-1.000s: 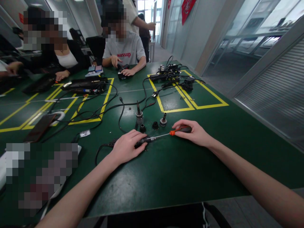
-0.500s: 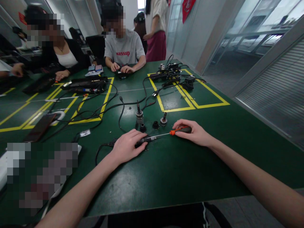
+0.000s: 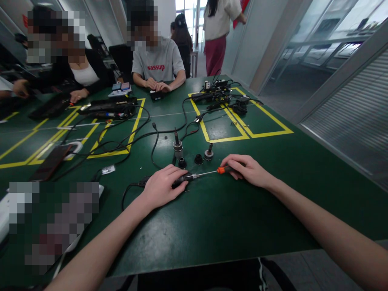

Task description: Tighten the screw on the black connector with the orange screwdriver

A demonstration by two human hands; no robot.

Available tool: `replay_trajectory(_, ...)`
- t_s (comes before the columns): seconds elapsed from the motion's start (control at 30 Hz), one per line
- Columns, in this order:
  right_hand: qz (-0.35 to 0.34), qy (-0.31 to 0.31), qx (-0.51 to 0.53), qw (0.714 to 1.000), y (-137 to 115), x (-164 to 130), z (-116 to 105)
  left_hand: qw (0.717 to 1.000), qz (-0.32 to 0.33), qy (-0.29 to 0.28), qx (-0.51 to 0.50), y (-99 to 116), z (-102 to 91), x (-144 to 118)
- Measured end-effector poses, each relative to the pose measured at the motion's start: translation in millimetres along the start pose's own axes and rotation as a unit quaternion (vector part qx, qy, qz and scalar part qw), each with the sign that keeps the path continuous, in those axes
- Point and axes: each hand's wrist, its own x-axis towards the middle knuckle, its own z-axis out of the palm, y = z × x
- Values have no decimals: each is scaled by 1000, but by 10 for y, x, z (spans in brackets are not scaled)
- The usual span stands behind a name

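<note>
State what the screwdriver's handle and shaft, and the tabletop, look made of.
Screwdriver handle: smooth, probably plastic, given its solid orange and dark colouring. Shaft: likely polished metal; it's thin and silvery. Tabletop: green, satin, perhaps laminate or matting, given its soft reflections.

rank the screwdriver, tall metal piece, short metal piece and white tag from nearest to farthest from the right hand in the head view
1. Screwdriver: held in the right hand
2. Short metal piece: upright, to the hand's left
3. Tall metal piece: upright, further left
4. White tag: farthest left
</note>
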Motion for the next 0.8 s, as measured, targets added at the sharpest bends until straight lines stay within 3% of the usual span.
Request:
replay_trajectory(0.23, -35, 45, -9, 998, -4, 9, 2, 1000, 2, 1, -1, -7, -3, -7)
replay_trajectory(0.43, 19, 18, 7, 1000, 7, 9, 12, 1000, 1, -1, 0, -10, -1, -6)
replay_trajectory(0.6, -24, 44, -4, 999, -16, 13, 5, 1000, 3, 1, -2, -10, 1, -6)
replay_trajectory(0.8, 39, 15, 12, 999, -7, 7, 18, 1000, -6, 0, -3, -1, -4, -8)
